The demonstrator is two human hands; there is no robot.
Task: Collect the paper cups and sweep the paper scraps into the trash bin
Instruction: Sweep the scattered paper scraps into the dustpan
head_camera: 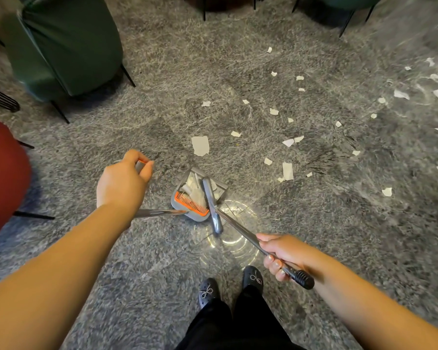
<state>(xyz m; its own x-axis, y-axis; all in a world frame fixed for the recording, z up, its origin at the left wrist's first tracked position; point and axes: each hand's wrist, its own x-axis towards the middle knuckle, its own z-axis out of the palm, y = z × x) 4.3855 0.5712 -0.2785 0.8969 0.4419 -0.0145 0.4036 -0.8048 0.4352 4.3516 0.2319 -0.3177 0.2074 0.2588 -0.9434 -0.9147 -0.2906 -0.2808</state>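
Where left hand [123,181] grips dustpan handle [159,212], top hidden; broom [211,207] bristles unseen.

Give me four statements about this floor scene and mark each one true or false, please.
1. The dustpan already holds some paper. True.
2. The right hand holds nothing. False: it grips the broom handle.
3. Scraps still lie on the floor, mostly to the right of the dustpan. True.
4. The left hand rests flat on the green chair. False: it grips the top of the dustpan handle, away from the chair.
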